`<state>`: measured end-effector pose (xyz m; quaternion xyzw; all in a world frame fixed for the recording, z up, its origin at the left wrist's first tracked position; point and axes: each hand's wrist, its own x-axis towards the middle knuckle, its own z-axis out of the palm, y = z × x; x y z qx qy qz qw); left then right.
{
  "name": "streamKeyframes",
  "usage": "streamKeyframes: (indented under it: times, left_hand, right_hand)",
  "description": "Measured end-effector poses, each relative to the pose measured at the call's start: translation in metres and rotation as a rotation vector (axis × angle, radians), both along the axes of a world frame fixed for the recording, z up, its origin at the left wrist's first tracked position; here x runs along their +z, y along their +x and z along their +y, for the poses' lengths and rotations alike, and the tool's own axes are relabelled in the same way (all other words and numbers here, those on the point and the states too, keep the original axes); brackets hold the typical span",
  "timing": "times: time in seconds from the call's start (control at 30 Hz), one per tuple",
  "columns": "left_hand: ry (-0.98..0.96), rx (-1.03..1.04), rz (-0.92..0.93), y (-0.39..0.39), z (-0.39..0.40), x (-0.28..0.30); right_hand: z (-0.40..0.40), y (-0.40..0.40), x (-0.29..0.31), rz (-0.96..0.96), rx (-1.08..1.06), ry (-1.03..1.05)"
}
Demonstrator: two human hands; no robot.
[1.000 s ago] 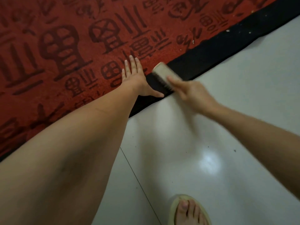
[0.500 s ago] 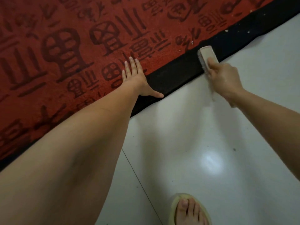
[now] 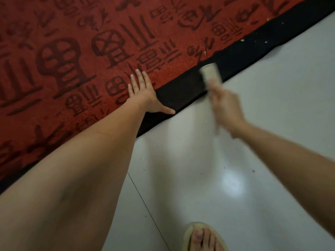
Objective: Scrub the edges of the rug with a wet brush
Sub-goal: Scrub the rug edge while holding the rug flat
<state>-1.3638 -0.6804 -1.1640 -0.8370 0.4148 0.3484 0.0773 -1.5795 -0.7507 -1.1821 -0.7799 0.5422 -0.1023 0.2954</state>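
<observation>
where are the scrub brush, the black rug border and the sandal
scrub brush (image 3: 211, 72), head view, on its pale blurred back
black rug border (image 3: 181, 95), head view, on the dark strip between the two hands
sandal (image 3: 188, 230), head view, on its yellowish front rim beside the toes

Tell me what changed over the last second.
The right hand swept the brush along the rug's black border, out away from the left hand, then partway back toward it. It kept its grip throughout. The left hand stayed flat on the rug; the sandalled foot stayed put.
</observation>
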Motion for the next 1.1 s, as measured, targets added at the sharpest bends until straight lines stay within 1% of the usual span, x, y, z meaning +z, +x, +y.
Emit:
streamKeyframes:
  times: [0.07, 0.1, 0.13, 0.17, 0.2, 0.23, 0.3, 0.33, 0.37, 0.43, 0.47, 0.5, 0.53, 0.57, 0.6, 0.67, 0.7, 0.73, 0.77, 0.83, 0.87, 0.9, 0.93, 1.0, 1.07, 1.1]
  left_hand:
    - [-0.025, 0.000, 0.009, 0.001, 0.002, -0.003]
    - [-0.041, -0.002, 0.007, 0.003, 0.004, -0.004]
    - [-0.053, -0.005, 0.004, 0.003, 0.005, -0.006]
    - [-0.057, -0.011, 0.004, 0.003, 0.005, -0.006]
    - [-0.055, -0.017, 0.002, 0.002, 0.005, -0.006]
    - [-0.051, -0.017, -0.004, 0.002, 0.004, -0.005]
    - [-0.027, -0.012, -0.008, 0.001, 0.001, -0.002]
    - [-0.016, -0.013, -0.006, 0.001, 0.000, -0.001]
    - [-0.008, -0.013, -0.005, 0.001, 0.000, 0.000]
    - [-0.009, -0.016, -0.009, 0.002, 0.002, 0.001]
    - [-0.019, -0.023, -0.013, 0.003, 0.003, 0.000]
    - [-0.031, -0.033, -0.012, 0.005, 0.004, -0.001]
    - [-0.039, -0.039, -0.006, 0.005, 0.006, -0.001]
    - [-0.043, -0.042, -0.002, 0.005, 0.006, -0.001]
    - [-0.040, -0.042, -0.001, 0.005, 0.007, 0.000]
    - [-0.019, -0.037, -0.003, 0.004, 0.007, 0.001]
    - [-0.010, -0.036, -0.006, 0.004, 0.006, 0.001]
    - [-0.006, -0.037, -0.006, 0.004, 0.005, 0.000]
    - [-0.003, -0.038, -0.004, 0.004, 0.005, 0.000]
    - [0.001, -0.030, -0.002, 0.005, 0.004, 0.000]
    - [0.007, -0.035, -0.003, 0.004, 0.003, 0.000]
    - [0.010, -0.034, -0.003, 0.005, 0.002, 0.000]
    - [0.010, -0.036, -0.002, 0.004, 0.001, 0.000]
    - [-0.001, -0.033, -0.007, 0.003, 0.001, 0.000]
    - [-0.006, -0.036, -0.011, 0.003, 0.002, -0.001]
    - [-0.005, -0.037, -0.014, 0.002, 0.002, -0.001]
  right_hand:
    - [0.039, 0.016, -0.007, -0.042, 0.274, 0.021]
    - [0.046, 0.018, -0.006, -0.010, 0.383, 0.029]
    - [0.039, 0.014, -0.005, 0.054, 0.448, 0.002]
    - [0.022, 0.007, -0.003, 0.113, 0.446, -0.038]
    - [0.002, -0.001, 0.000, 0.147, 0.367, -0.051]
    - [-0.016, -0.006, 0.003, 0.160, 0.243, -0.050]
    - [-0.022, -0.001, 0.002, 0.090, 0.019, -0.042]
    - [-0.007, 0.009, -0.001, 0.044, -0.010, -0.035]
    - [0.015, 0.022, -0.005, -0.003, 0.033, -0.010]
    - [0.054, 0.038, -0.005, -0.074, 0.256, 0.048]
    - [0.058, 0.037, -0.005, -0.059, 0.369, 0.049]
    - [0.048, 0.032, -0.004, 0.008, 0.433, 0.017]
    - [0.031, 0.023, -0.005, 0.073, 0.433, -0.032]
    - [0.008, 0.013, -0.004, 0.128, 0.362, -0.057]
    - [-0.012, 0.004, -0.002, 0.150, 0.238, -0.070]
    - [-0.030, -0.007, -0.001, 0.113, -0.036, -0.049]
    - [-0.024, -0.003, -0.004, 0.083, -0.102, -0.045]
    - [-0.010, 0.004, -0.005, 0.043, -0.122, -0.034]
    - [0.010, 0.012, -0.009, -0.005, -0.091, -0.010]
    - [0.046, 0.023, -0.014, -0.075, 0.112, 0.001]
    - [0.055, 0.020, -0.013, -0.068, 0.215, -0.009]
    - [0.048, 0.014, -0.011, -0.018, 0.272, -0.036]
    - [0.032, 0.005, -0.010, 0.052, 0.259, -0.060]
    - [-0.010, -0.011, -0.002, 0.138, 0.090, -0.068]
    - [-0.027, -0.016, 0.004, 0.099, -0.110, -0.036]
    - [-0.019, -0.010, 0.002, 0.075, -0.152, -0.035]
